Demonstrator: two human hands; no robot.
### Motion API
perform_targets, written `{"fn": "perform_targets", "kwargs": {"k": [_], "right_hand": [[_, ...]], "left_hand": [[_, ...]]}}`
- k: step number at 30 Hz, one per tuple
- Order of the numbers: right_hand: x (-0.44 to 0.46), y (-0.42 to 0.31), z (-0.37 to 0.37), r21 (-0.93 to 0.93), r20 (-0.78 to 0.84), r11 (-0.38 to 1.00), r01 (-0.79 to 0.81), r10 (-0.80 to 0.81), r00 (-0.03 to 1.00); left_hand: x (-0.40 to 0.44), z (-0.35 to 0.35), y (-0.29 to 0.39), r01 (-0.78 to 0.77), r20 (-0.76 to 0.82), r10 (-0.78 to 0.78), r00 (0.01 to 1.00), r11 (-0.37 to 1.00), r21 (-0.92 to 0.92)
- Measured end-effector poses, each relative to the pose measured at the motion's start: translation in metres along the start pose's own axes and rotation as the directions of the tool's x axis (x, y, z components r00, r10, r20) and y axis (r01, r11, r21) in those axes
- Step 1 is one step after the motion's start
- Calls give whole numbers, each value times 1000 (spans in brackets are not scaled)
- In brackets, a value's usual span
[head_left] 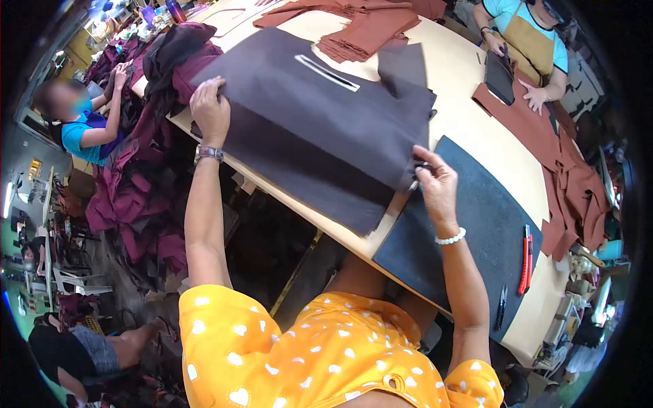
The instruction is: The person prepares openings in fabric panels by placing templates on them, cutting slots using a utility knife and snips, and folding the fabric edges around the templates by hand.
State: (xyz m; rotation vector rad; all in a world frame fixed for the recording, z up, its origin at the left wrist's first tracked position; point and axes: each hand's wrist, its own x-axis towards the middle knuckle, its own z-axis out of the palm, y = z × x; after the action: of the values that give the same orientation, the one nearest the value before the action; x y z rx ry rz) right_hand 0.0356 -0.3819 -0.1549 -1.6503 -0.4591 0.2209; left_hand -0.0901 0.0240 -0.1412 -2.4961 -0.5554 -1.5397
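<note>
A dark brown fabric piece (306, 129) with a narrow, white-edged slot (326, 73) spreads over the table, its near edge hanging past the table edge. My left hand (210, 112) pinches its left side. By the right edge of the fabric, my right hand (439, 183) has its fingers closed round a small black-handled tool with a bright tip, partly hidden; the fingertips are at the cloth, but whether they grip it too is unclear. Under my right forearm lies a dark cutting mat (456, 231).
A red utility knife (526, 262) and a slim dark tool (502, 307) lie on the mat. Rust-brown fabric pieces (367, 34) are stacked at the back. Maroon cloth (136, 183) heaps at left. One co-worker (95, 122) stands left; another co-worker's hand (535, 95) rests on brown fabric at right.
</note>
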Motion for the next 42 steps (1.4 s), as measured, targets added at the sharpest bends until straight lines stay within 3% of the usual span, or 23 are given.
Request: {"fn": "perform_targets", "kwargs": {"k": [5, 8, 17, 19, 22, 25, 28, 34, 35, 39, 42], "right_hand": [[-20, -2, 15, -10, 81, 991, -135, 135, 988], [-28, 6, 23, 19, 80, 999, -44, 42, 996], [-29, 6, 29, -324, 182, 913, 249, -198, 963], [-19, 8, 32, -360, 155, 897, 256, -214, 965], [-19, -11, 36, -321, 112, 937, 138, -108, 988], [-31, 3, 37, -418, 173, 889, 185, -122, 977], [-38, 5, 43, -433, 234, 882, 186, -89, 968], [-41, -7, 46, -445, 268, 883, 152, -31, 963], [-41, -5, 47, -452, 268, 871, 192, -72, 961], [-40, 9, 48, -484, 265, 814, 321, -214, 940], [-39, 8, 48, -487, 265, 806, 337, -232, 936]], "left_hand": [[-47, 1, -21, 102, 113, -105, 988, 994, 37], [-68, -3, -28, 150, 144, -156, 977, 987, 50], [-96, -2, -37, 233, 168, -241, 956, 970, 70], [-92, 0, -39, 213, 182, -222, 958, 975, 70], [-79, -8, -37, 204, 171, -212, 962, 977, 63], [-80, -11, -44, 194, 189, -203, 961, 979, 65], [-89, -11, -48, 176, 306, -193, 932, 981, 83], [-88, -16, -58, 156, 348, -176, 921, 984, 86], [-86, -18, -58, 149, 379, -171, 910, 985, 86], [-63, -32, -52, 246, 667, -267, 696, 961, 129], [-46, -19, -47, 113, 631, -102, 769, 993, 23]]}}
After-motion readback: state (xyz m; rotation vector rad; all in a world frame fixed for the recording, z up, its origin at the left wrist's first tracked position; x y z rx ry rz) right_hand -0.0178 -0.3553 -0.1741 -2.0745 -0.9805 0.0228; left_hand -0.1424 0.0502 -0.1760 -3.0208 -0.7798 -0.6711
